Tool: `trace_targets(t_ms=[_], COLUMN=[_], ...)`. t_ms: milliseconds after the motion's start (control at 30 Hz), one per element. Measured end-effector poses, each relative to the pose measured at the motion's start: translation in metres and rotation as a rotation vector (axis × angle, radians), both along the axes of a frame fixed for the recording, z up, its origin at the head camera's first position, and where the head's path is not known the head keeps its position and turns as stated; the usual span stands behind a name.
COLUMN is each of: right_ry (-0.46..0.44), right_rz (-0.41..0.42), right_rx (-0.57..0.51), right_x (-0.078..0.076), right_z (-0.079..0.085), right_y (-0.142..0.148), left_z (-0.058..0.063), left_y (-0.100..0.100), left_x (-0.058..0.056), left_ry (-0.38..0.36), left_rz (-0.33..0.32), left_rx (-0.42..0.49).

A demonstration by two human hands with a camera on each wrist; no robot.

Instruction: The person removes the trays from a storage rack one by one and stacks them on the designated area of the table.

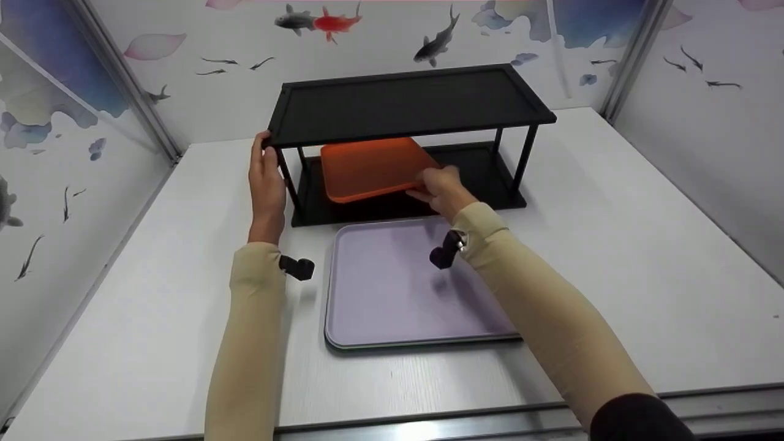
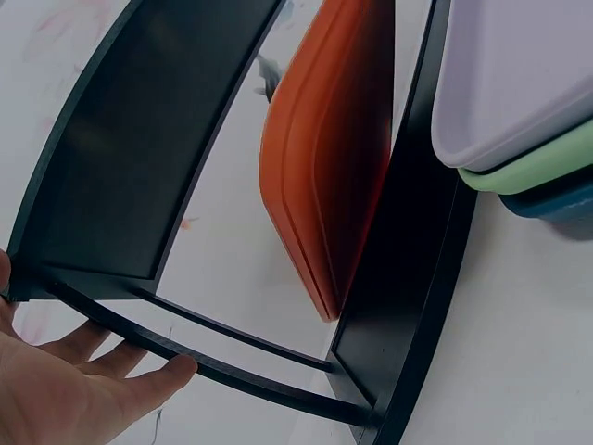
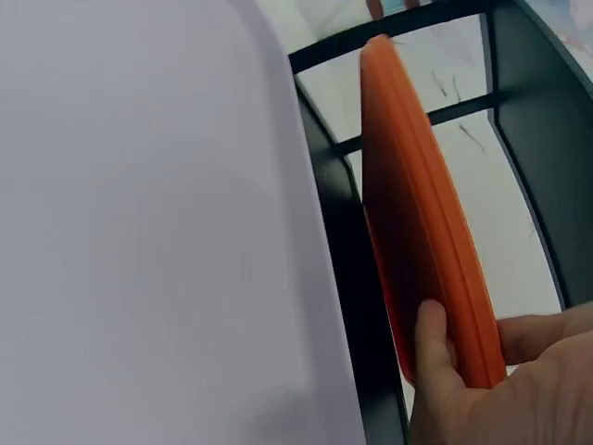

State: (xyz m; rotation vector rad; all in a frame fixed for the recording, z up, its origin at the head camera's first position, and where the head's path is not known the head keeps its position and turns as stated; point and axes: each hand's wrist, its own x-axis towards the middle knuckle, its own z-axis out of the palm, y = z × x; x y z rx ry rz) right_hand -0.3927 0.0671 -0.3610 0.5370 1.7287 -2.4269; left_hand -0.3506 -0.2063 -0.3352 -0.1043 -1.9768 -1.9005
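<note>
A black two-tier rack (image 1: 416, 104) stands on the white table. My left hand (image 1: 267, 184) holds it at the upper left corner, the fingers lying along the side post (image 2: 232, 375) in the left wrist view. An orange tray (image 1: 373, 168) is between the two shelves, tilted, its left part raised over the lower shelf (image 1: 471, 162). At the tray's right front corner my right hand (image 1: 446, 187) pinches the rim, with a finger and the thumb on opposite faces in the right wrist view. The tray's back edge is hidden under the top shelf.
In front of the rack lies a lavender tray (image 1: 392, 282), stacked on a green tray (image 2: 537, 162) and a dark blue one (image 2: 556, 199). Printed walls (image 1: 380, 55) close off the back and both sides. A metal rail (image 1: 416, 430) runs along the front edge.
</note>
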Motion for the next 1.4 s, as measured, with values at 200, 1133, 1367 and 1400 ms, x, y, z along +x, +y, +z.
trace_targets(t_ms=[200, 1133, 1367, 1400], right_ry=[0.032, 0.078, 0.119, 0.120], right_rz=[-0.111, -0.076, 0.001, 0.006], right_rx=[-0.116, -0.222, -0.199, -0.203], right_x=[0.002, 0.026, 0.041, 0.044], right_z=[-0.001, -0.009, -0.005, -0.005], right_y=[0.000, 0.037, 0.056, 0.058], left_z=[0.002, 0.001, 0.001, 0.001], left_y=[0.000, 0.000, 0.000, 0.000], left_x=[-0.001, 0.001, 0.001, 0.001], left_ry=[0.007, -0.020, -0.012, -0.012], left_rz=[-0.001, 0.010, 0.006, 0.005], left_rx=[-0.014, -0.050, -0.039, -0.040])
